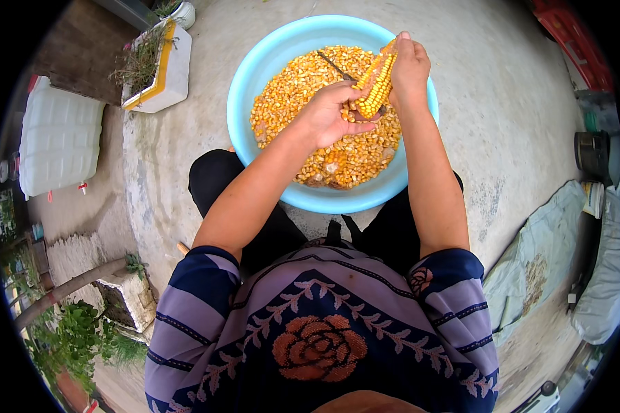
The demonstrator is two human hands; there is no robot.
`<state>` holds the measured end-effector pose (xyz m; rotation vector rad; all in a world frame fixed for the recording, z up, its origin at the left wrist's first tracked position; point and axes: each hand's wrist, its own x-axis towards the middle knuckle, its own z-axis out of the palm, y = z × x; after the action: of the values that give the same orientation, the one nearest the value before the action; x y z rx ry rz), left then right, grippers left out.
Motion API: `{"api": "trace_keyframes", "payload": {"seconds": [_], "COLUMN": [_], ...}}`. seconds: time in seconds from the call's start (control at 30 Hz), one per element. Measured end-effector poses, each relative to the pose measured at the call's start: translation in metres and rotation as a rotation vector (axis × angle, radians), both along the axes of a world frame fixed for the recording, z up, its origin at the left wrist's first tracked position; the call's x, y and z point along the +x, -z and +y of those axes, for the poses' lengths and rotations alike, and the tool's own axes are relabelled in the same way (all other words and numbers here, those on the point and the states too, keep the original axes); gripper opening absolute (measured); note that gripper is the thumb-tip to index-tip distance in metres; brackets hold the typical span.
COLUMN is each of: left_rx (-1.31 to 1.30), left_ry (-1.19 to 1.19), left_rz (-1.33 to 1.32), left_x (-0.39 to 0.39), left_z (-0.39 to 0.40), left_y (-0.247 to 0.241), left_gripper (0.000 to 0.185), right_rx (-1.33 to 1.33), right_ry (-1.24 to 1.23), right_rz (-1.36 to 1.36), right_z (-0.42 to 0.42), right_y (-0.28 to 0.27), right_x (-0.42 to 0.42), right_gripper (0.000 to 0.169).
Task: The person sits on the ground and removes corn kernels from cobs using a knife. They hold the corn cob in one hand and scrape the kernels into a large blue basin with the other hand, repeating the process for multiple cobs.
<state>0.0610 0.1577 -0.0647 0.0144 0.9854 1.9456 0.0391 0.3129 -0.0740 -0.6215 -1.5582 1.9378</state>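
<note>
A light-blue plastic basin (258,57) holds many loose yellow corn kernels (299,77). Above its right part, my right hand (411,67) grips the upper end of a partly shelled corn cob (380,77). My left hand (338,111) is at the cob's lower end, thumb and fingers spread around it, with some kernels by the fingers; whether it grips the cob is hard to tell. A thin dark metal rod, perhaps a screwdriver (335,64), slants over the kernels and passes behind the cob. Another cob piece (333,164) lies near the basin's near side.
The basin stands on a concrete floor between my knees. At the left are a foam planter box (178,67), a white plastic tank (62,137) and potted greenery (77,330). At the right lie a grey-green cloth (537,258), a dark pot (591,152) and a red object (573,41).
</note>
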Motion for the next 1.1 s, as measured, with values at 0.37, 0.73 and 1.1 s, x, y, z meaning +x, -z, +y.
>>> {"api": "trace_keyframes", "payload": {"seconds": [0.37, 0.73, 1.1], "left_rx": [-0.299, -0.105, -0.325], "left_ry": [-0.016, -0.047, -0.103], "left_rz": [0.593, 0.440, 0.441], "left_x": [0.005, 0.007, 0.009], "left_z": [0.004, 0.007, 0.011], "left_y": [0.013, 0.008, 0.014], "left_gripper": [0.030, 0.031, 0.036], "right_rx": [-0.170, -0.211, -0.178], "right_ry": [-0.015, -0.013, -0.047], "right_rz": [0.041, 0.035, -0.009], "right_z": [0.005, 0.008, -0.011], "right_y": [-0.006, -0.011, -0.005], "right_x": [0.004, 0.005, 0.008], "right_gripper": [0.029, 0.029, 0.032]}}
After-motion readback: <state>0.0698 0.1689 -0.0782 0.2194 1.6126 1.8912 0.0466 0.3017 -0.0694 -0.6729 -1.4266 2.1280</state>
